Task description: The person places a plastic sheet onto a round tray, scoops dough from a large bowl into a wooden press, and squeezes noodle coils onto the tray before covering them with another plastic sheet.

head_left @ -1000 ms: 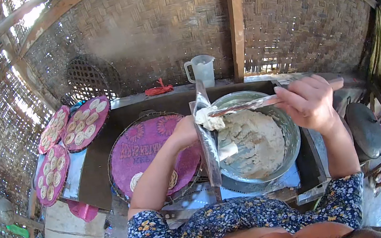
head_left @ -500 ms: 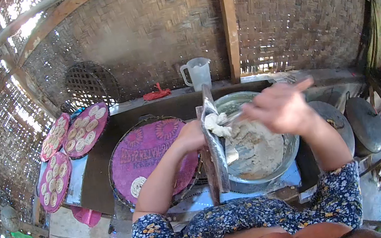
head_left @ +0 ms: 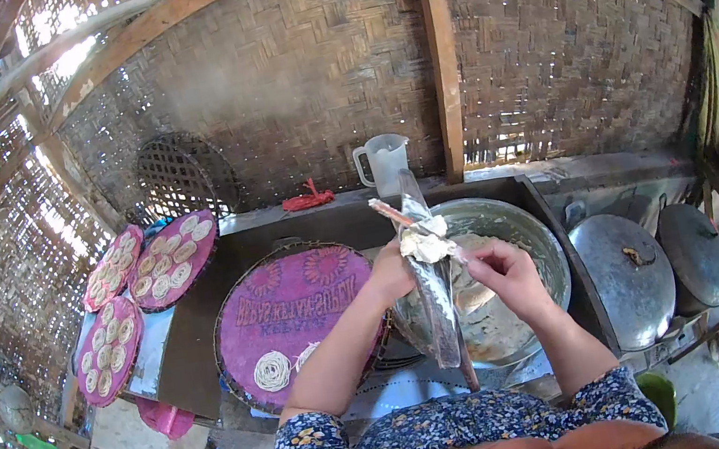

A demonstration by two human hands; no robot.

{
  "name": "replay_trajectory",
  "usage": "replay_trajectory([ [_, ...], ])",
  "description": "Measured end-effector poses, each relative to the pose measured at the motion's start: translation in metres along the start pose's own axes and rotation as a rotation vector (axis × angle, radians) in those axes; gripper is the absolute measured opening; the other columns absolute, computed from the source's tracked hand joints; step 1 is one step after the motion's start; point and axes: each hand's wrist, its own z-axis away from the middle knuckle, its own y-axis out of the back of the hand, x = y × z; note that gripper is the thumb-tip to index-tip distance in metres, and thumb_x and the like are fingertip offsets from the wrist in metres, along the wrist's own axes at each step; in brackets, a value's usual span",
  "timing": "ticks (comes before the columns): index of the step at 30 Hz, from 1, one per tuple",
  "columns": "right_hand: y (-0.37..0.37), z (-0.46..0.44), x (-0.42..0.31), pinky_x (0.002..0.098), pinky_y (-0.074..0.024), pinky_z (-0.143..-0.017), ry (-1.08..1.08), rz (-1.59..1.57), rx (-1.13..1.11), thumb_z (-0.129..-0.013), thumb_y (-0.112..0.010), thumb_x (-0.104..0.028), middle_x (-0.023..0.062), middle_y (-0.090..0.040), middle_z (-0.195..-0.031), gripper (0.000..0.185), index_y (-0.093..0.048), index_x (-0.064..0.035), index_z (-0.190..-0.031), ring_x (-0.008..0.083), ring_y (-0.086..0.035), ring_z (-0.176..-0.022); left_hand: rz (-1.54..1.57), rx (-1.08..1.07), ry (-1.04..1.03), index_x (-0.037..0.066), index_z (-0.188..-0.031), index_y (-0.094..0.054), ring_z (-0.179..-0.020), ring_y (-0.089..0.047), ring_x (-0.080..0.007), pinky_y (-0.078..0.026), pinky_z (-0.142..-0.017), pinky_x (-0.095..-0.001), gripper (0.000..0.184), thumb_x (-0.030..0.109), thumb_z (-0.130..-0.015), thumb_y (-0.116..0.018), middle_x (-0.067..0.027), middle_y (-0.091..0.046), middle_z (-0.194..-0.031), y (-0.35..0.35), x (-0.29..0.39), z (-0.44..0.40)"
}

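My left hand (head_left: 393,271) is wrapped round the side of a long wooden tool (head_left: 439,306) smeared with white dough. A lump of dough (head_left: 426,240) sits on the tool's upper part, where a thin stick (head_left: 389,212) pokes out to the upper left. My right hand (head_left: 505,270) is just right of the lump, fingers pinched; what they hold is too small to make out. Below both hands is a metal basin (head_left: 560,272) of dough. To the left, a round tray with purple cloth (head_left: 291,307) bears coils of dough (head_left: 272,371).
Small pink trays (head_left: 173,261) with dough coils stand at the left. A clear pitcher (head_left: 387,164) and a red bag (head_left: 307,197) are along the back ledge. Metal lids (head_left: 626,280) lie at the right. Behind is a woven wall (head_left: 287,75).
My right hand has come down and left, closer to the dough lump, and its grip on the stick's handle is gone. The long tool has shifted right and tilted, with my left hand on it.
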Motion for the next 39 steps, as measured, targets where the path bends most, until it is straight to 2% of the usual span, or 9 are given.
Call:
replay_trajectory([
  [3,0.019,0.004,-0.002,0.0222,-0.0436,-0.057,0.095,0.250,0.024,-0.078,-0.066,-0.021,0.0021,-0.060,-0.069,0.022,-0.065,-0.0016,-0.088,0.0055,-0.053,-0.063,0.529,0.042,0.171,0.003,-0.110,-0.054,-0.082,-0.059,-0.0141,-0.050,-0.069,-0.0291,0.028,0.014,-0.084,-0.052,-0.0058,-0.060,-0.093,0.008,0.001,0.001],
  [8,0.042,0.010,-0.020,0.0258,-0.0463,-0.053,0.102,0.415,0.286,-0.072,-0.071,-0.015,0.0088,-0.063,-0.071,0.018,-0.066,-0.0023,-0.084,0.0136,-0.061,-0.058,0.028,0.027,-0.028,0.001,-0.110,-0.054,-0.081,-0.060,-0.0155,-0.050,-0.069,-0.0300,0.026,0.011,-0.087,-0.047,-0.0083,-0.060,-0.096,0.024,-0.067,-0.021],
  [14,0.019,0.000,-0.009,0.0303,-0.0459,-0.049,0.711,0.784,0.379,-0.069,-0.070,-0.011,0.0081,-0.058,-0.062,0.019,-0.063,-0.0035,-0.085,0.0213,-0.058,-0.053,0.586,0.094,0.189,0.002,-0.099,-0.054,-0.070,-0.060,-0.0186,-0.051,-0.064,-0.0329,0.018,0.012,-0.086,-0.046,-0.0065,-0.059,-0.079,0.003,-0.025,-0.025],
  [21,0.024,0.013,0.004,0.0214,-0.0449,-0.051,0.323,0.307,0.067,-0.072,-0.071,-0.013,0.0089,-0.060,-0.062,0.019,-0.064,-0.0002,-0.083,0.0092,-0.059,-0.058,0.482,0.068,0.212,0.005,-0.095,-0.054,-0.066,-0.058,-0.0172,-0.051,-0.058,-0.0316,0.013,0.011,-0.085,-0.048,-0.0078,-0.058,-0.081,0.026,-0.059,-0.031],
  [24,0.023,-0.013,-0.014,0.0230,-0.0451,-0.050,0.271,0.629,0.410,-0.073,-0.071,-0.016,0.0102,-0.061,-0.064,0.021,-0.064,-0.0004,-0.086,0.0115,-0.060,-0.056,0.177,0.005,0.072,0.002,-0.105,-0.053,-0.074,-0.058,-0.0154,-0.051,-0.063,-0.0312,0.022,0.008,-0.083,-0.052,-0.0060,-0.058,-0.086,0.000,-0.026,-0.020],
  [29,0.016,-0.001,-0.008,0.0270,-0.0456,-0.047,0.654,0.734,0.350,-0.071,-0.071,-0.019,0.0084,-0.061,-0.066,0.021,-0.064,-0.0024,-0.080,0.0165,-0.059,-0.052,0.522,0.038,0.095,0.002,-0.099,-0.056,-0.074,-0.060,-0.0184,-0.052,-0.065,-0.0326,0.018,0.009,-0.085,-0.049,-0.0090,-0.061,-0.089,-0.003,-0.026,-0.022],
  [34,0.041,0.025,-0.011,0.0214,-0.0450,-0.056,0.123,0.179,-0.018,-0.072,-0.070,-0.012,0.0055,-0.064,-0.068,0.016,-0.065,-0.0012,-0.082,0.0057,-0.056,-0.062,0.904,0.112,0.341,0.001,-0.094,-0.059,-0.071,-0.061,-0.0189,-0.051,-0.062,-0.0330,0.017,0.010,-0.079,-0.059,-0.0094,-0.061,-0.083,0.033,-0.024,-0.016],
  [36,0.059,0.024,-0.008,0.0263,-0.0468,-0.058,0.033,0.409,0.202,-0.074,-0.068,-0.022,0.0090,-0.064,-0.069,0.022,-0.064,-0.0017,-0.082,0.0120,-0.060,-0.064,0.381,0.148,0.006,0.001,-0.092,-0.058,-0.068,-0.061,-0.0221,-0.052,-0.058,-0.0346,0.022,0.006,-0.072,-0.066,-0.0092,-0.059,-0.080,0.054,-0.024,0.001],
  [39,0.090,0.026,0.022,0.0411,-0.0468,-0.059,-0.037,0.992,0.293,-0.076,-0.060,-0.037,0.0147,-0.063,-0.072,0.034,-0.063,-0.0041,-0.084,0.0320,-0.060,-0.066,0.650,0.115,-0.093,0.005,-0.092,-0.056,-0.075,-0.061,-0.0314,-0.052,-0.067,-0.0425,0.031,0.008,-0.065,-0.069,-0.0078,-0.054,-0.090,0.089,-0.025,0.020],
])
